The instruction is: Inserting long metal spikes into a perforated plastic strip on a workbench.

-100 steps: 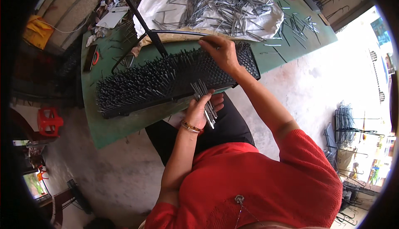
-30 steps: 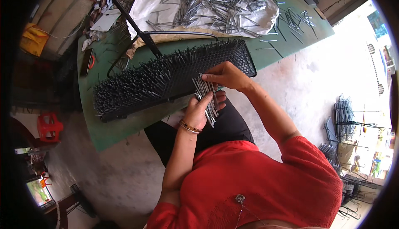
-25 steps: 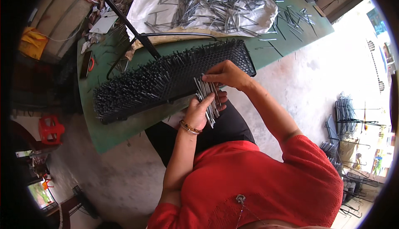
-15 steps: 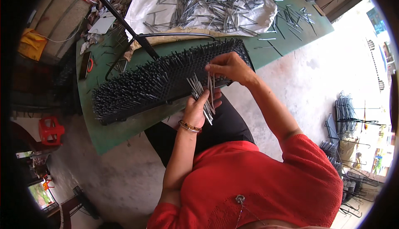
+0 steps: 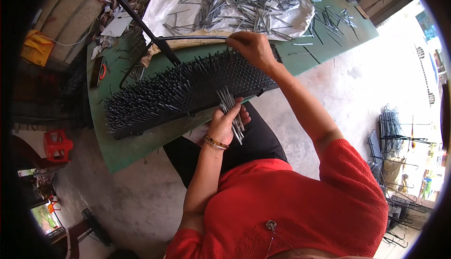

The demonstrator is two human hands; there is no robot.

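Note:
My left hand (image 5: 221, 123) is closed around a bundle of thin metal rods (image 5: 227, 100), just in front of a long black rack (image 5: 235, 77) on the green table. The rack's top is full of small holes. Dark rods stand densely upright in its left part and along its far edge, while bare holes show at the right. Over the far right part of the rack, my right hand (image 5: 253, 50) has thumb and fingertips pinched together; whatever is between them is too small or hidden to make out.
Loose metal rods (image 5: 244, 0) are heaped on white sheeting behind the rack, with others scattered at right. A black metal bar (image 5: 136, 17) slants down behind the rack. Red-handled scissors (image 5: 103, 72) lie at the left of the green table (image 5: 112, 158). A red stool (image 5: 58, 145) stands on the floor.
My right hand has moved from the bundle up to the rack's far edge. My left hand keeps its grip on the rods, almost in place.

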